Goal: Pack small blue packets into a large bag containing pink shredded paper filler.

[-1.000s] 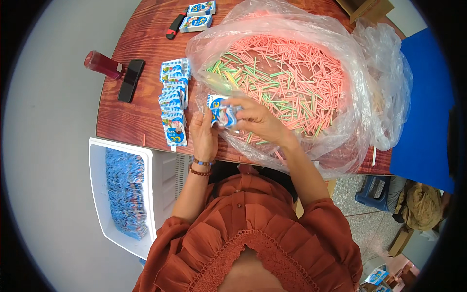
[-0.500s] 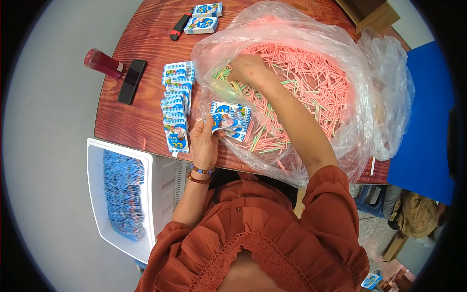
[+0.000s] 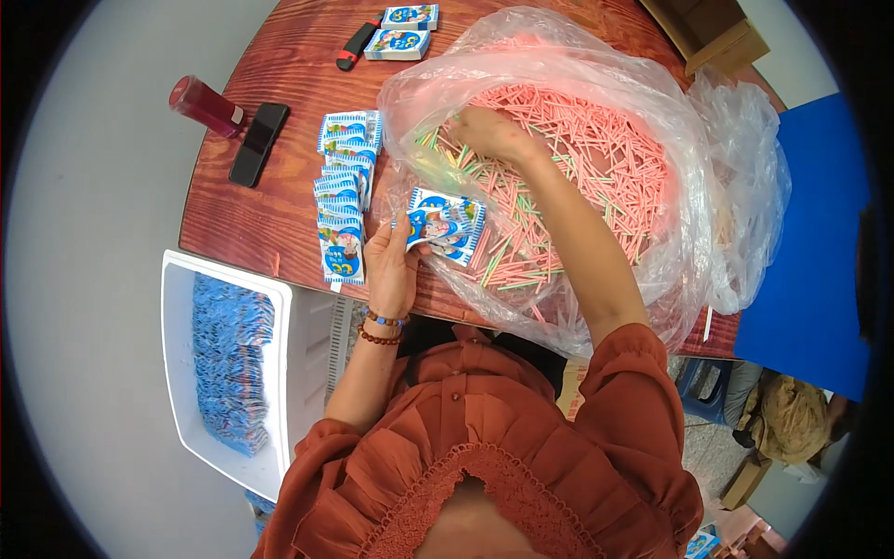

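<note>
Several blue-and-white printed packets [image 3: 456, 224] lie fanned in my left hand [image 3: 396, 258], whose thumb presses on top of them. That hand is closed at the front left edge of a big clear plastic bag [image 3: 419, 70]. Inside the bag is a heap of thin pink sticks [image 3: 596, 130], with some green and yellow ones mixed in. My right hand [image 3: 492, 135] reaches into the bag's left side, over the yellow-green sticks [image 3: 433, 140]. Its fingers are bent downward and drawn together; the fingertips, and anything between them, are hidden.
Left of the bag lies an overlapping row of similar packets [image 3: 342, 238]. Farther left are a black phone [image 3: 260, 144] and a red bottle [image 3: 207, 105]. Two small boxes [image 3: 398, 44] and a box cutter [image 3: 358, 44] lie at the back. A white bin [image 3: 287, 373] of packets stands beside the table.
The whole view has shifted slightly. My right hand has moved a little to the right within the bag, its fingers still bent down. My left hand keeps hold of the packets.
</note>
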Demonstrator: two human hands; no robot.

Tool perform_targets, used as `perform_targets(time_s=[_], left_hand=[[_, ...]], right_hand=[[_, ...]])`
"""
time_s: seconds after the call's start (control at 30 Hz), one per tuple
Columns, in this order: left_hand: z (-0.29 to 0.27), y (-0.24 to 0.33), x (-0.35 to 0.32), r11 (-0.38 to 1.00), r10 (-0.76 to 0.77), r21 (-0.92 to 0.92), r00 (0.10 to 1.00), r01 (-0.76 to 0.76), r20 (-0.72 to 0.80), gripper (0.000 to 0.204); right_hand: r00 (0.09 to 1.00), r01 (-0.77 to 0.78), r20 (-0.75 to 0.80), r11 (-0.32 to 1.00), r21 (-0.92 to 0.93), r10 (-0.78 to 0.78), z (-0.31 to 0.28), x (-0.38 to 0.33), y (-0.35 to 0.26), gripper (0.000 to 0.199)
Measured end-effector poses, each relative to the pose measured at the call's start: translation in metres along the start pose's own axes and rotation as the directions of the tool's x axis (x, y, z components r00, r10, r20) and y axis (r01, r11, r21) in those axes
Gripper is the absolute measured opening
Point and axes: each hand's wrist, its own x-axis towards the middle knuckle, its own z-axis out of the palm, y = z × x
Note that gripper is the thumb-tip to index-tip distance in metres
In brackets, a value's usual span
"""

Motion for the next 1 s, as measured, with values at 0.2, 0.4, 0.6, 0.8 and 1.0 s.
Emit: perform_targets(time_s=[0.2,0.4,0.6,0.8,1.0], left_hand=[[0.004,-0.001,0.0,0.999,-0.024,-0.032,1.0,0.025,0.018,0.02],[-0.003,-0.008,0.002,0.998,-0.042,-0.043,0.999,0.042,0.001,0.02],[0.006,-0.015,0.014,0.987,-0.021,-0.161,1.0,0.019,-0.008,0.022],[0.018,-0.021,0.024,0.968,0.004,-0.25,1.0,0.004,0.029,0.023],[0.037,-0.02,0.013,0.979,0.016,-0.203,0.999,-0.01,0.031,0.024]], right_hand=[[0.971,0.136,-0.236,0.876,0.463,-0.025,0.009,0.002,0.045,0.029],[0.97,0.108,-0.152,0.224,0.969,0.189,0.003,-0.014,0.037,0.023],[0.917,0.32,-0.26,-0.17,0.932,0.302,-0.001,-0.045,0.039,0.018],[0.816,0.574,-0.514,-0.272,0.772,0.263,0.012,-0.121,-0.027,0.019],[0.561,0.823,-0.768,-0.104,0.559,0.31,0.024,-0.142,-0.063,0.014]])
